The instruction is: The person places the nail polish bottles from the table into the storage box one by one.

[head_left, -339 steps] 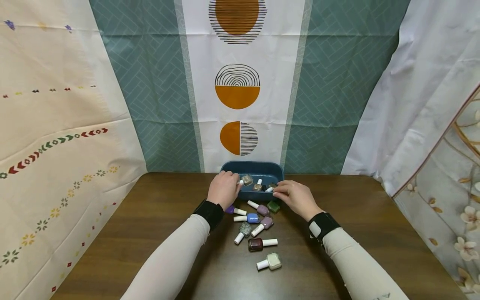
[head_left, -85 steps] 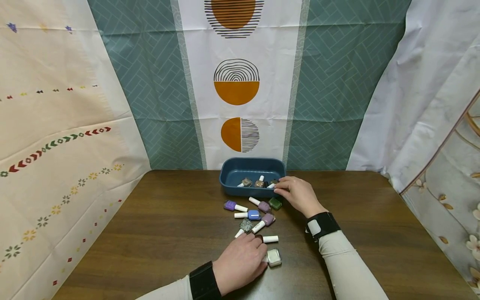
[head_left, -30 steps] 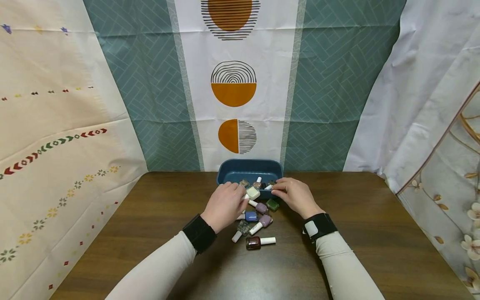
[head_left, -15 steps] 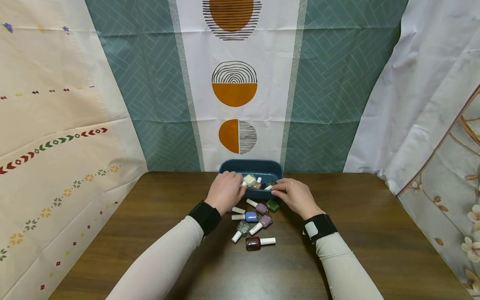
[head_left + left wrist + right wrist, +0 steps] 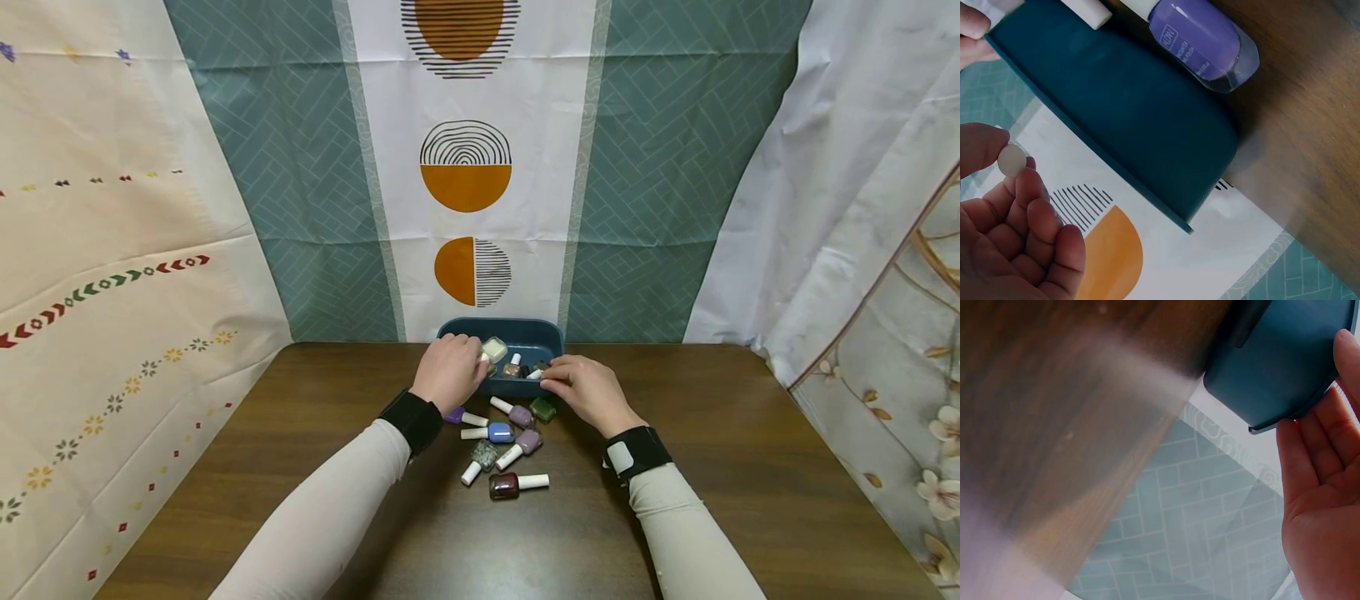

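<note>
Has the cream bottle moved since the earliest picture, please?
Yes: the cream bottle went forward, past the dark red bottle, to the blue tray, in the left hand.

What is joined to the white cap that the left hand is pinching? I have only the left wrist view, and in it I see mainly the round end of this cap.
Observer: In the head view it is a pale cream bottle.
Operator: Thank you. Of the bottles lying on the table, which one is farthest from the blue container?
Observer: It is the dark red bottle, as the head view shows.
</note>
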Motion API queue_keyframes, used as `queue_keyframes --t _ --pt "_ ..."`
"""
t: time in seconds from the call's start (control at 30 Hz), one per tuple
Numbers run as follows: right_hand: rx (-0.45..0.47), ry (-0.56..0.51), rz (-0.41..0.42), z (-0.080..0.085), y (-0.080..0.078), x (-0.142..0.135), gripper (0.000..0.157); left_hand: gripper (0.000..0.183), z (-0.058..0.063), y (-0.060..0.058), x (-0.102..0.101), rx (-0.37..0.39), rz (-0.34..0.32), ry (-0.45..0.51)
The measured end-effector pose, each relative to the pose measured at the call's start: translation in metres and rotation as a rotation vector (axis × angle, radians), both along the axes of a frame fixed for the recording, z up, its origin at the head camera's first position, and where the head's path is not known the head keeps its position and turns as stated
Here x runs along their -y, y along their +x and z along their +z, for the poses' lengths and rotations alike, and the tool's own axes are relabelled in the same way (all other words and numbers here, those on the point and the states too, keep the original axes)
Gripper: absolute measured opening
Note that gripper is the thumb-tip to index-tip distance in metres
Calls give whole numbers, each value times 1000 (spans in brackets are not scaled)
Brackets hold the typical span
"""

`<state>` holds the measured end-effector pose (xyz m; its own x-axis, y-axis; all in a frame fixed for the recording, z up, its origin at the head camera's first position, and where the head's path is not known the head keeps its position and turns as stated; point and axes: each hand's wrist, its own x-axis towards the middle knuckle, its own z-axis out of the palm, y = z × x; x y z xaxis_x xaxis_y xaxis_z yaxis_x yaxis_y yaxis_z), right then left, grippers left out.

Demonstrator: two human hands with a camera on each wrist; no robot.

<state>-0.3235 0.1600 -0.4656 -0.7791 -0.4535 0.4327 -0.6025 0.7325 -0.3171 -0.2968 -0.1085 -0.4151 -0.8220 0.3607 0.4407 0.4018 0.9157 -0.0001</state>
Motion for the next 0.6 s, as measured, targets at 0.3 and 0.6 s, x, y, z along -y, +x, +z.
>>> queue_keyframes --t 0.3,0.6 --pt "0 -7 -4 1 1 0 18 21 -1 -13 -1 31 25 -11" --pt "1 -7 -3 0 1 0 19 22 -11 -33 2 63 66 -26"
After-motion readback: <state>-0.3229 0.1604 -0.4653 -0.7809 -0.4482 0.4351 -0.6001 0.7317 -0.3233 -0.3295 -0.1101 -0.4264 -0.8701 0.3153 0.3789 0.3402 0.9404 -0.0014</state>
